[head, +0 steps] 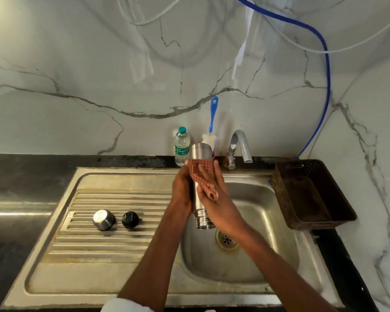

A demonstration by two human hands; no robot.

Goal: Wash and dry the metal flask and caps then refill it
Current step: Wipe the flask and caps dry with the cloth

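Over the sink basin, you hold the metal flask inverted, its long axis near upright, threaded mouth down toward the drain and base up. Left of the basin, on the ribbed drainboard, the steel cap and the black inner cap sit side by side, apart from each other and well away from your hands. Your left hand curls round the flask's left side and steadies it. Your right hand wraps the other side, pressing the checked cloth against the barrel; both hands are closed round the flask with none of their fingers spread. My judgement is that drying is under way, and the caps are yet to be wiped. Behind the basin stand a plastic water bottle, a blue-handled bottle brush and the tap; right of it, a brown basket sits on the worktop.
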